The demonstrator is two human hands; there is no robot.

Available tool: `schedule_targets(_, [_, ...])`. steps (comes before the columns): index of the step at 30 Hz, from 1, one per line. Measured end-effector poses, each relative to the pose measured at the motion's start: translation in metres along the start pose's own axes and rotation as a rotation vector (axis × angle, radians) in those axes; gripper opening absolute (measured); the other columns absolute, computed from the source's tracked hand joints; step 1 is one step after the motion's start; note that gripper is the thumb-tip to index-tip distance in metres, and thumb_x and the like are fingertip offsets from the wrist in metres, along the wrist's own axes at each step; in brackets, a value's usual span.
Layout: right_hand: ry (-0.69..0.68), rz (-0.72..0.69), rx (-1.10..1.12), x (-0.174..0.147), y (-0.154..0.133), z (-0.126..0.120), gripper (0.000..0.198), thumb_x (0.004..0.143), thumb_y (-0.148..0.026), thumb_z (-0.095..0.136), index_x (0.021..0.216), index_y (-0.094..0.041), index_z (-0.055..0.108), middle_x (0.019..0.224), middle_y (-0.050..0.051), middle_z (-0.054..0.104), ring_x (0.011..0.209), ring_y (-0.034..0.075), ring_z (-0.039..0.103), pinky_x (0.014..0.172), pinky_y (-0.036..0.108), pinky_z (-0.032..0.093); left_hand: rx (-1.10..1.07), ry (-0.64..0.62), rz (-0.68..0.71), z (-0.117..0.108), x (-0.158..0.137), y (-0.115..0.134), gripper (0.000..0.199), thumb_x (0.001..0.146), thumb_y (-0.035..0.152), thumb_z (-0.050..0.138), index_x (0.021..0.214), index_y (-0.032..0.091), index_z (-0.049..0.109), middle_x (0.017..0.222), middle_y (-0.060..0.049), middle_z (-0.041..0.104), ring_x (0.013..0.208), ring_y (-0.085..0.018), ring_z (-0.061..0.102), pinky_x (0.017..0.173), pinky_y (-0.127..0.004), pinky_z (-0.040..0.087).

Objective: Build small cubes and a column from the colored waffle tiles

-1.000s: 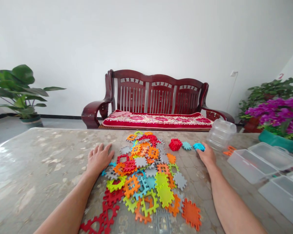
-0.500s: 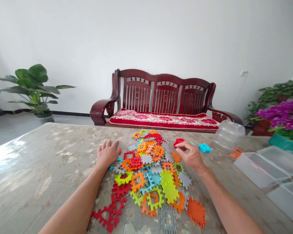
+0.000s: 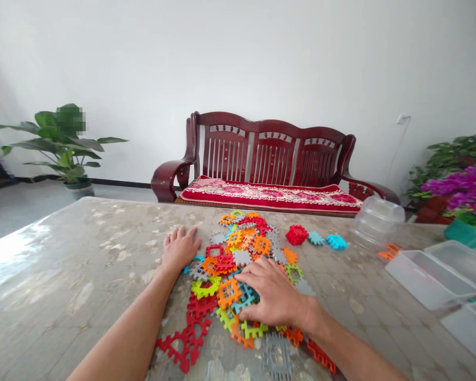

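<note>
Plastic interlocking tiles with toothed edges lie in a loose, overlapping pile down the middle of the table (image 3: 115,254), in red, orange, green, grey and blue. My left hand (image 3: 181,247) rests flat on the tabletop at the pile's left side, fingers spread, holding nothing. Over the middle of the pile is my right hand (image 3: 273,291), thumb apart from the fingers, beside an orange window tile (image 3: 229,292) and a blue tile (image 3: 245,297). It covers several tiles beneath it. A grey window tile (image 3: 276,355) lies nearest me, and linked red triangular tiles (image 3: 178,346) lie at the left.
Right of the pile stand a red tile stack (image 3: 296,234), a teal tile (image 3: 316,238) and a bright blue stack (image 3: 337,242). Farther right are a clear plastic container (image 3: 378,222), orange pieces (image 3: 389,251) and translucent boxes (image 3: 420,278). A wooden bench (image 3: 273,153) stands behind the table.
My right hand has moved from the red stack back leftward and toward me, over the pile, its fingers spreading. The teal tile now shows fully. My left hand stays in place.
</note>
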State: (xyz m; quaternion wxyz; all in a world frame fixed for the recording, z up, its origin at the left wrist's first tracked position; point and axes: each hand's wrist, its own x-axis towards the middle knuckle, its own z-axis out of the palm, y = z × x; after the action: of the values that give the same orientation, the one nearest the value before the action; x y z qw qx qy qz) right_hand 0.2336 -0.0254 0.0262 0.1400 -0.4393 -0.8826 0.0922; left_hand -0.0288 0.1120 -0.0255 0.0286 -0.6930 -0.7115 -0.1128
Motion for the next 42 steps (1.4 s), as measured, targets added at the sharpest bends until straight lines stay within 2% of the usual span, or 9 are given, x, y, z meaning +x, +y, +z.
schedule_targets(3, [0.008,0.02,-0.002,0.001,-0.002,0.002,0.059,0.071,-0.054,0.075,0.122,-0.026,0.065,0.108,0.004,0.067,0.102,0.024,0.051,0.091,0.038,0.037,0.004,-0.003,-0.002,0.0,0.0,0.0,0.054,0.093,0.044,0.035,0.141,0.026,0.052,0.147,-0.013,0.047,0.139,-0.032,0.037,0.111,-0.047,0.029])
schedule_targets(9, [0.04,0.026,-0.01,0.0,0.004,0.002,0.052,0.069,-0.049,0.075,0.114,-0.025,0.069,0.101,0.004,0.069,0.097,0.023,0.053,0.088,0.037,0.039,0.017,-0.017,-0.012,-0.001,0.0,0.0,0.054,0.094,0.044,0.035,0.142,0.026,0.051,0.148,-0.013,0.046,0.139,-0.032,0.037,0.112,-0.046,0.028])
schedule_targets(15, [-0.003,0.002,0.045,-0.001,0.019,-0.02,0.05,0.067,-0.047,0.078,0.111,-0.025,0.07,0.1,0.003,0.07,0.095,0.022,0.056,0.088,0.036,0.042,0.007,-0.034,-0.019,-0.003,0.0,0.001,0.055,0.094,0.044,0.035,0.143,0.026,0.05,0.15,-0.014,0.043,0.141,-0.033,0.034,0.113,-0.047,0.027])
schedule_targets(20, [0.125,0.07,0.042,-0.001,0.038,-0.036,0.053,0.069,-0.04,0.079,0.119,-0.027,0.067,0.112,0.004,0.069,0.104,0.023,0.058,0.094,0.039,0.044,0.012,-0.027,-0.011,-0.003,0.0,0.001,0.054,0.093,0.044,0.035,0.142,0.026,0.05,0.148,-0.014,0.045,0.139,-0.032,0.037,0.112,-0.047,0.028])
schedule_targets(24, [0.312,0.207,0.058,0.001,0.061,-0.027,0.05,0.075,-0.027,0.072,0.124,-0.026,0.064,0.126,0.006,0.065,0.116,0.024,0.057,0.103,0.042,0.043,0.015,-0.022,-0.007,-0.002,0.0,0.001,0.054,0.093,0.044,0.035,0.142,0.026,0.05,0.148,-0.014,0.045,0.139,-0.032,0.037,0.112,-0.047,0.028])
schedule_targets(27, [0.386,0.284,0.139,0.002,0.074,-0.013,0.051,0.075,-0.017,0.065,0.126,-0.024,0.063,0.132,0.007,0.062,0.12,0.023,0.057,0.105,0.041,0.044,0.017,-0.02,-0.008,0.0,0.0,0.0,0.055,0.094,0.045,0.034,0.142,0.027,0.05,0.147,-0.013,0.045,0.139,-0.032,0.037,0.112,-0.046,0.028])
schedule_targets(33, [0.395,0.406,0.132,0.005,0.071,0.003,0.059,0.073,-0.025,0.07,0.131,-0.02,0.059,0.132,0.01,0.061,0.12,0.026,0.057,0.106,0.043,0.044,0.015,-0.012,-0.001,0.001,0.001,-0.001,0.054,0.093,0.045,0.034,0.142,0.026,0.051,0.147,-0.013,0.046,0.137,-0.031,0.038,0.112,-0.047,0.028])
schedule_targets(38, [0.338,0.423,0.04,0.008,0.062,0.003,0.065,0.073,-0.032,0.073,0.134,-0.017,0.056,0.132,0.013,0.061,0.122,0.029,0.054,0.108,0.047,0.04,0.012,-0.013,0.006,0.001,0.001,-0.001,0.055,0.093,0.045,0.033,0.141,0.026,0.051,0.146,-0.013,0.047,0.136,-0.03,0.039,0.111,-0.046,0.028])
schedule_targets(42, [0.342,0.397,0.012,0.009,0.059,0.007,0.059,0.075,-0.027,0.07,0.132,-0.019,0.058,0.127,0.012,0.065,0.118,0.028,0.057,0.105,0.046,0.042,0.013,0.011,-0.007,0.002,0.001,-0.001,0.053,0.093,0.045,0.036,0.14,0.027,0.052,0.146,-0.012,0.048,0.137,-0.03,0.038,0.11,-0.046,0.028])
